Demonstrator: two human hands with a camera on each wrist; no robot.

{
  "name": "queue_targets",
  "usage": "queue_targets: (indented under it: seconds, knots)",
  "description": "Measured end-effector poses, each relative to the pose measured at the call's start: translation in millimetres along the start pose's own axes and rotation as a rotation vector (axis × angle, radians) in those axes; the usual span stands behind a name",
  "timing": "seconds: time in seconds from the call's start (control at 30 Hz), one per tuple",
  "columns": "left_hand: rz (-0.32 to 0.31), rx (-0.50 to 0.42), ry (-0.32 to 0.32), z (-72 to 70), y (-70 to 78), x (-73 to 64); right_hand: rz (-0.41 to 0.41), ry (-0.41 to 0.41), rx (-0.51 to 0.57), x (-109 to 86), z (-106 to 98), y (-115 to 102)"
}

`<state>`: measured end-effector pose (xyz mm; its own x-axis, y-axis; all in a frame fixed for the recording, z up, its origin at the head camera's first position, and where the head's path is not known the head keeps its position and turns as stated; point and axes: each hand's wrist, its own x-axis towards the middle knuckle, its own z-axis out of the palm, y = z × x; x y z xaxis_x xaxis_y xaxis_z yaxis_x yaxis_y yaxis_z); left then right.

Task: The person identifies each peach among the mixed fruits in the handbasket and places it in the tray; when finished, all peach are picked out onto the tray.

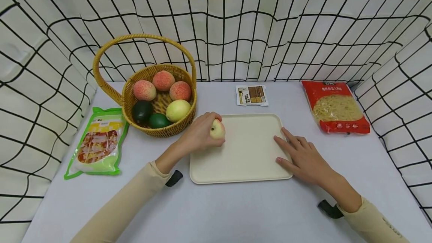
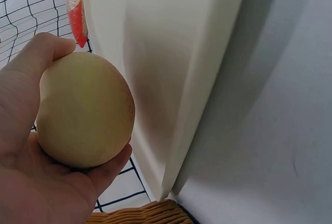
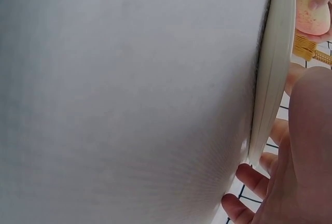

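In the head view my left hand (image 1: pixel 201 133) holds a pale yellow peach (image 1: pixel 218 129) with a pink blush over the left part of a cream tray (image 1: pixel 249 149). The left wrist view shows the thumb and fingers curved round the peach (image 2: pixel 85 111), beside the tray's rim (image 2: pixel 207 68). My right hand (image 1: pixel 305 160) lies at the tray's right edge, fingers spread and fairly straight, fingertips on the rim. From the right wrist, those fingers (image 3: pixel 280 130) show along the tray's side (image 3: pixel 272 73). Behind them the peach (image 3: pixel 313 15) appears in the left hand.
A wicker basket (image 1: pixel 162 132) at back left holds three reddish peaches (image 1: pixel 163 80), a yellow fruit (image 1: pixel 178 110), a dark avocado (image 1: pixel 142 111) and a green one (image 1: pixel 159 120). Around lie a green-edged food bag (image 1: pixel 98 141), a small packet (image 1: pixel 251 95) and a red pasta bag (image 1: pixel 337 108). Black netting surrounds the table.
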<state>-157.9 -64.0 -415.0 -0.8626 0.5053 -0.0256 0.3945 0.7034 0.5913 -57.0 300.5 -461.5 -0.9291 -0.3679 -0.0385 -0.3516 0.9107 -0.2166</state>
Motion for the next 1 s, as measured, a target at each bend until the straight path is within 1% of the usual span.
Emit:
queue_targets:
  seconds: [0.23,0.5,0.8,1.0]
  knots:
    - [-0.029,0.008,-0.002,3.2,-2.2,0.6,-0.001,0.002,0.010,0.0,-0.9,-0.9]
    - [-0.036,-0.004,-0.007,3.0,-1.1,0.9,0.004,-0.006,0.016,0.1,-2.2,-1.3]
    - [-0.021,-0.020,0.002,2.5,-0.9,1.0,0.008,-0.015,0.024,0.9,-2.3,-2.3]
    - [0.011,-0.046,0.018,-1.4,0.0,2.7,0.011,-0.014,0.026,0.5,-3.0,-2.4]
